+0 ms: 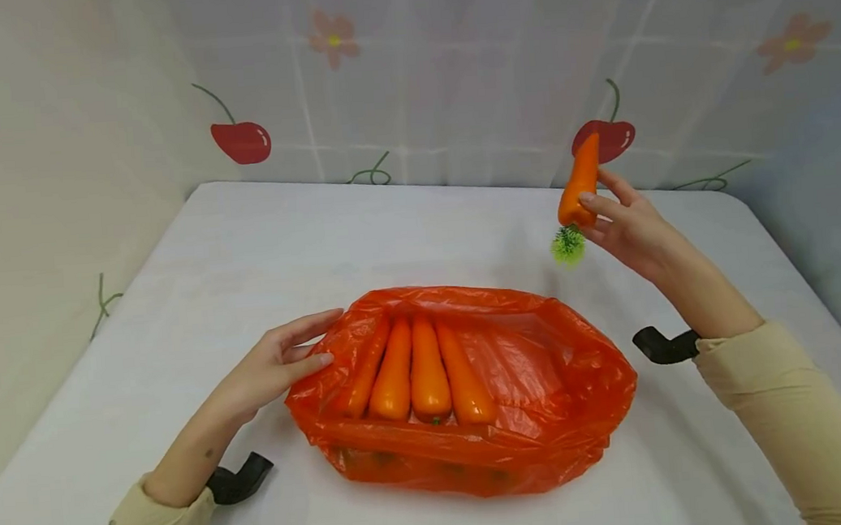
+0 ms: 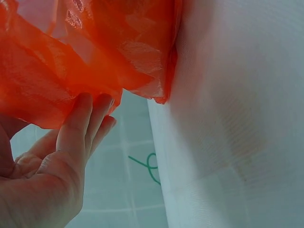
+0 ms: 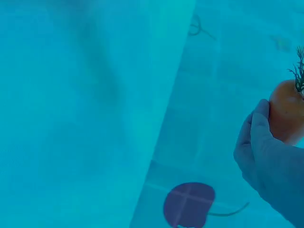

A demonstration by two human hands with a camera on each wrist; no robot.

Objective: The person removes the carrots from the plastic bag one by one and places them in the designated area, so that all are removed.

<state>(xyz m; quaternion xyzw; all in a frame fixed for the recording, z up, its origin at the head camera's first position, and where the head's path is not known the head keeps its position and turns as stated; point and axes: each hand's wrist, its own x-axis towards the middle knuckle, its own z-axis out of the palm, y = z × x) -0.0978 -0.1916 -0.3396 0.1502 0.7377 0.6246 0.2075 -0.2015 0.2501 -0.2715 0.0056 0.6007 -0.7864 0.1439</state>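
Observation:
A red plastic bag lies on the table with its mouth spread wide. Inside its left half, several orange carrots rest side by side, thick ends toward the viewer. My left hand holds the bag's left edge, thumb on the near side and fingers behind; in the left wrist view, the left hand's fingers touch the red film. Up at the right, my right hand grips another carrot in the air, its tip up and its green tuft down. The right wrist view shows this carrot partly cut off by the frame.
A white table lies under the bag. Behind and beside it hangs a pale curtain printed with cherries and flowers. Black curved pieces stick out at both wrists by the beige sleeves.

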